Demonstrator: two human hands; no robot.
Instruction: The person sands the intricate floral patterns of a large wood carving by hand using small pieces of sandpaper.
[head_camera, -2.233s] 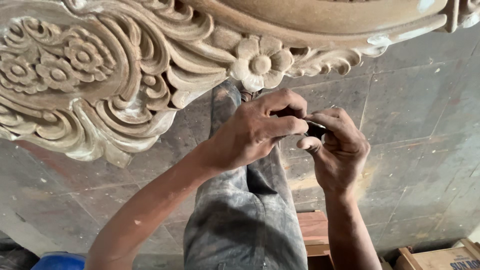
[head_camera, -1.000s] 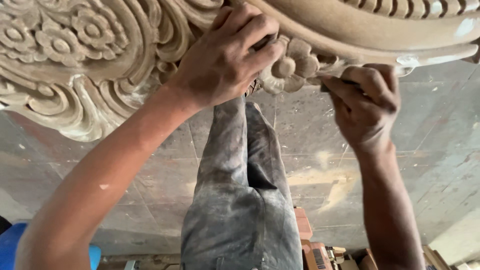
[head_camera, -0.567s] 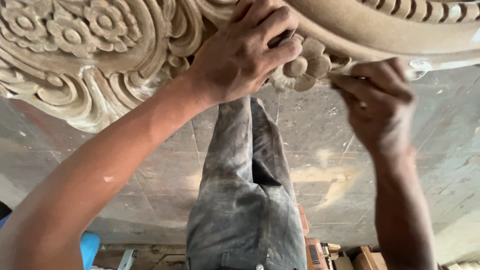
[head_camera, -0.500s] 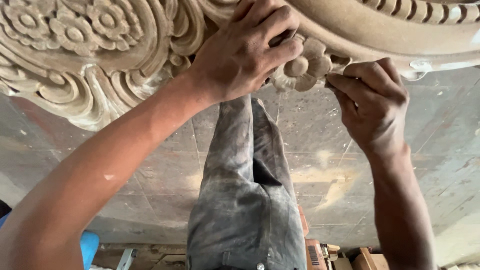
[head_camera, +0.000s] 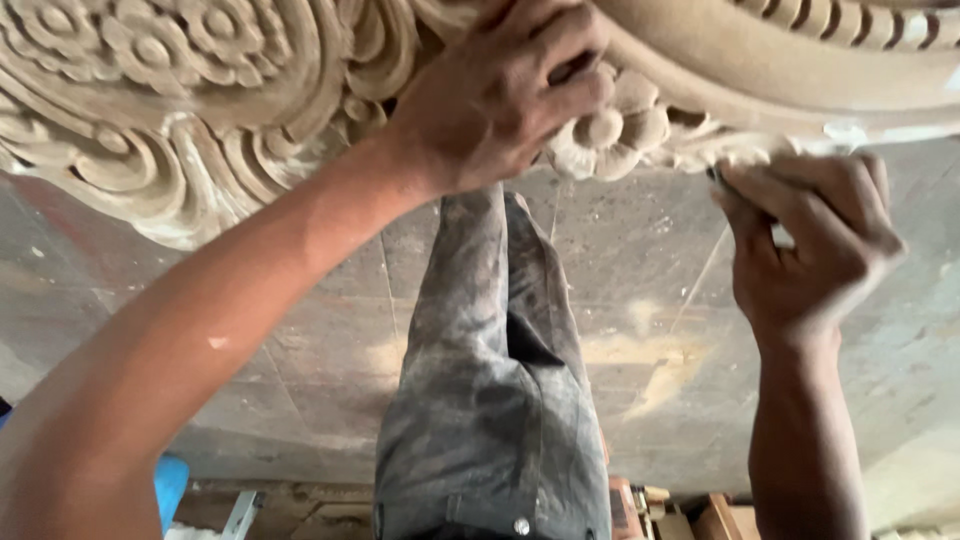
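Carved wood panel (head_camera: 190, 90) fills the top of the view: pale, dusty, w/ scrolls, rosettes and a flower boss (head_camera: 610, 135) at its lower edge. Person's own leg in grey dusty trousers (head_camera: 490, 400) runs down the middle; concrete floor (head_camera: 250, 330) below, scattered w/ sawdust.

Left hand (head_camera: 500, 95) lies over the carving just left of the flower boss, fingers curled onto the relief, thumb side touching the petals. Its grip is closed against the wood, more a brace than a hold; no tool seen in it.

Right hand (head_camera: 810, 240) sits at the panel's lower edge, right of the flower, fingers bunched together around smth small and pale. Prob a folded bit of abrasive or a small tool, but too hidden to tell which. Its grip is clamped tight on that small item, tip touching the leafy fringe (head_camera: 720, 155) of the carving.

Doing this step well, imo:
- keep the left hand planted as the steady; it anchors the panel and gives the right a ref point.
- work the right in short strokes along the groove, not across, so petal edges stay crisp.
- light pressure; fringe looks thin and could chip.
- keep left fingertips clear of the right hand's path, since they're close.
- clear dust often so the cut line shows.
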